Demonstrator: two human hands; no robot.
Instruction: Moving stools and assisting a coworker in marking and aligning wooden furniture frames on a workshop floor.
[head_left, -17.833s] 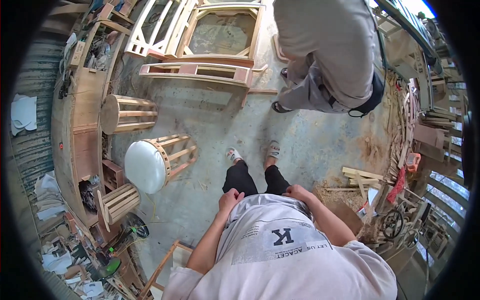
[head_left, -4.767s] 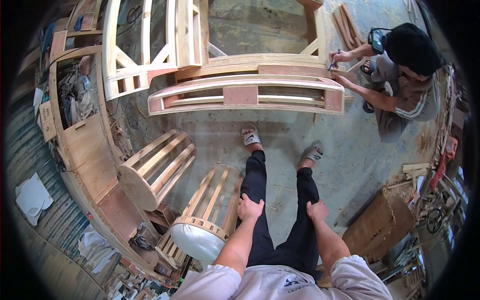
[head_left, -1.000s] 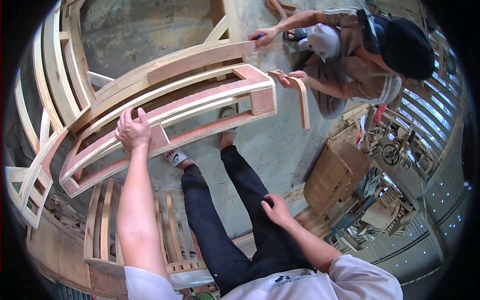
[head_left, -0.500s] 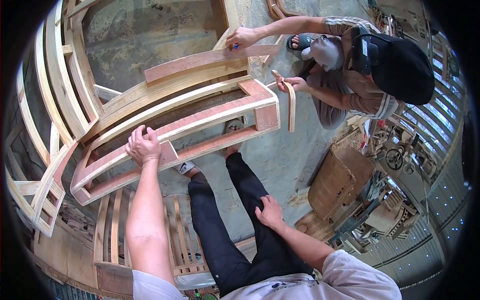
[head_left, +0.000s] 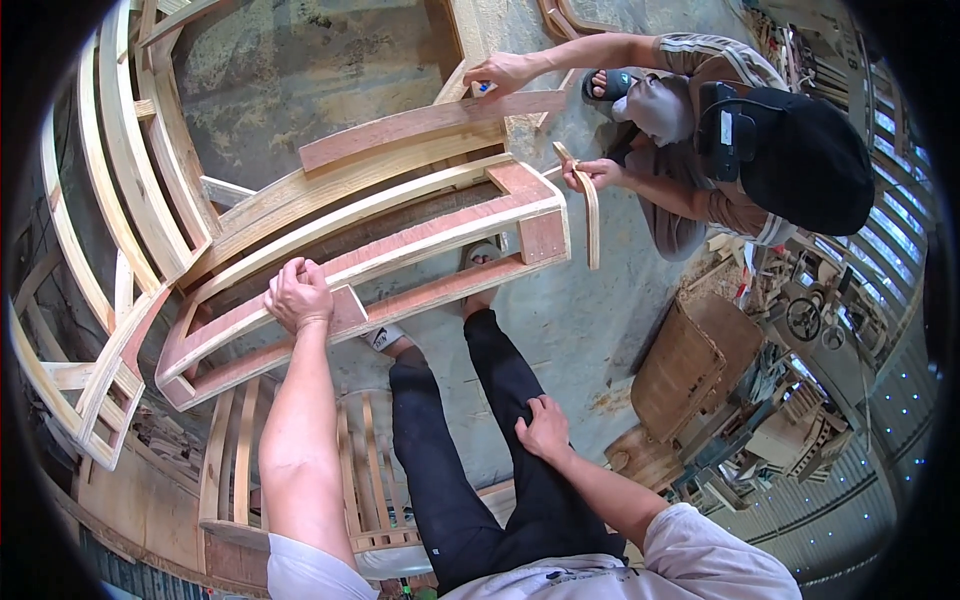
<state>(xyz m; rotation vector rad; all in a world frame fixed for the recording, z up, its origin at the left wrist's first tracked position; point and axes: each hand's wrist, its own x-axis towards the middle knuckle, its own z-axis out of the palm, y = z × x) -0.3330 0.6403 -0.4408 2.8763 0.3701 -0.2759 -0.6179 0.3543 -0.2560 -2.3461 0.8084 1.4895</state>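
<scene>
My left hand (head_left: 299, 296) is closed over the upper rail of a long, curved wooden frame (head_left: 420, 245), its fingers curled on the rail near a small block. The frame has pale plywood edges and reddish faces, and lies slanted in front of my legs. My right hand (head_left: 543, 430) rests on my thigh, fingers lying loosely on the dark trousers, and holds nothing. Beyond the frame, a co-worker's hand (head_left: 503, 72) with a small blue item touches a thin curved wooden strip (head_left: 400, 128). The co-worker's other hand (head_left: 592, 175) holds a bent wooden piece (head_left: 592, 225).
A larger slatted wooden frame (head_left: 125, 150) stands at the left, joined by a curved beam (head_left: 300, 190) behind my frame. Below my left arm is a slatted wooden piece (head_left: 235, 455). Brown boards (head_left: 690, 355) and piled offcuts (head_left: 800, 430) lie to the right. The co-worker crouches at upper right.
The whole view has shifted slightly, moving the scene a little to the right. My left hand stays on the rail with its fingers more curled. My right hand remains on my thigh.
</scene>
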